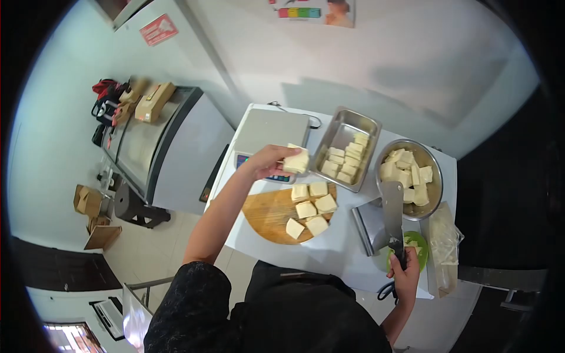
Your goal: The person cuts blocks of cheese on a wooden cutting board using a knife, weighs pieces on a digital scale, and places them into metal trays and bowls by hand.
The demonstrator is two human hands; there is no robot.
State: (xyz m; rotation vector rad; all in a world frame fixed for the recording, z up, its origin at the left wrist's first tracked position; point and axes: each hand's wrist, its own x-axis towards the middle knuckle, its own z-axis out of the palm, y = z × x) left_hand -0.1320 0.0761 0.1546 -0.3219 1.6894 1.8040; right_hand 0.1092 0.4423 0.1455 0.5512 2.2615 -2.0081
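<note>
My left hand (pixel 271 162) is closed round a pale piece of dough (pixel 296 161), held above the front of a digital scale (pixel 271 130). In my right hand (pixel 405 273) is the black handle of a cleaver (pixel 393 212), its broad blade pointing away from me beside the steel bowl (pixel 438 188). Several cut dough blocks (pixel 306 209) lie on the right part of a round wooden board (pixel 265 217). More small blocks (pixel 344 160) sit in a steel pan (pixel 330 132), and larger chunks (pixel 406 167) fill the bowl.
A metal bench scraper (pixel 366 226) lies right of the board. Partly behind my right hand is a green bowl (pixel 424 253) with small scraps. Black-handled scissors (pixel 386 290) and a plastic bag (pixel 444 235) are at the right edge. A glass-topped freezer (pixel 182 147) stands left.
</note>
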